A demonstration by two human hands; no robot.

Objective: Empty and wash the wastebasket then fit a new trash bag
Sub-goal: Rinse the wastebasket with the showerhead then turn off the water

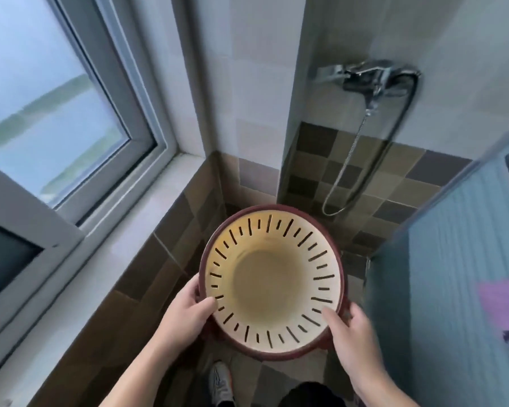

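- The left hand (185, 311) grips the lower-left rim of the wastebasket (272, 282), thumb hooked over the edge onto the inner wall, fingers curled round the outside.
- The right hand (353, 333) holds the lower-right rim the same way, thumb lying inside on the slotted wall, fingers wrapped round the outer edge.
- The wastebasket sits in the lower centre of the frame, held in the air between both hands with its mouth toward the camera; it is round, cream inside with dark slits, and has a dark red rim. Nothing lies inside it.
- Below it, a shoe (220, 383) stands on the tiled floor (279, 380).
- At upper right, a shower faucet (365, 79) is mounted on the wall, its hose (348, 160) looping down.
- A window (56, 113) fills the upper left, with a pale sill (124, 227) beneath.
- A blue panel (453, 274) stands at right.
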